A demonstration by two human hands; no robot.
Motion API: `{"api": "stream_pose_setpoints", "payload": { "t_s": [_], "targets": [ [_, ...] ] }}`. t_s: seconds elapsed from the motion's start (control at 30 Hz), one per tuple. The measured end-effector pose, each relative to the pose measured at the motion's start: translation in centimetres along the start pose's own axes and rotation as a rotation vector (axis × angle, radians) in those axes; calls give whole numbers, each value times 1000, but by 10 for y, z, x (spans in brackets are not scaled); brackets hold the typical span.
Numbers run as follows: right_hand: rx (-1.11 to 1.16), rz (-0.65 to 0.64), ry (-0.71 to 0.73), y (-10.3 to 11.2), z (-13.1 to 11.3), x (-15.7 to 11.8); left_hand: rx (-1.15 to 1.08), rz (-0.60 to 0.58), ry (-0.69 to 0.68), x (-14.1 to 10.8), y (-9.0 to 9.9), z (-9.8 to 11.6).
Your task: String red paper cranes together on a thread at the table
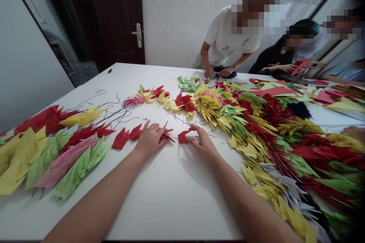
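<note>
My left hand (150, 138) rests low over the white table, its fingers curled around a spiky red folded paper crane (169, 133). Just left of it lie two more red paper pieces, a folded crane (121, 139) and another crane (135, 132). Across a small gap, my right hand (204, 145) pinches a red paper crane (183, 136) between thumb and fingers. A thin dark thread (211, 135) shows near the right fingers; whether it passes through the crane I cannot tell.
Strung bundles of coloured cranes (76, 155) lie at the left, with loose dark threads (114, 112) behind. A large heap of strung cranes (251, 136) fills the right. Across the white table (159, 205), a person in a white shirt (225, 41) handles something black; others sit at the right.
</note>
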State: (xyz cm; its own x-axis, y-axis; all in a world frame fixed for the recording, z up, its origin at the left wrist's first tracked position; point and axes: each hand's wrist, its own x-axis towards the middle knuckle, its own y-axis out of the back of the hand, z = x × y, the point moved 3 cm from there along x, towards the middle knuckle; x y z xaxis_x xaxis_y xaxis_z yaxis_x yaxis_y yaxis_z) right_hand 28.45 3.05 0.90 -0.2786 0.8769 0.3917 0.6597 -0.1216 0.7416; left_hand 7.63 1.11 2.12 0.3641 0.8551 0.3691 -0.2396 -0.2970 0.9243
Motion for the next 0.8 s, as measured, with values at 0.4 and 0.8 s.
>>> {"api": "stream_pose_setpoints", "payload": {
  "t_s": [0.4,0.8],
  "targets": [
    [51,-75,-89,2,-5,1,-121,26,-76,-2,-1,-3],
    [84,-147,-62,-5,-5,4,-108,12,-82,6,3,34]
  ]
}}
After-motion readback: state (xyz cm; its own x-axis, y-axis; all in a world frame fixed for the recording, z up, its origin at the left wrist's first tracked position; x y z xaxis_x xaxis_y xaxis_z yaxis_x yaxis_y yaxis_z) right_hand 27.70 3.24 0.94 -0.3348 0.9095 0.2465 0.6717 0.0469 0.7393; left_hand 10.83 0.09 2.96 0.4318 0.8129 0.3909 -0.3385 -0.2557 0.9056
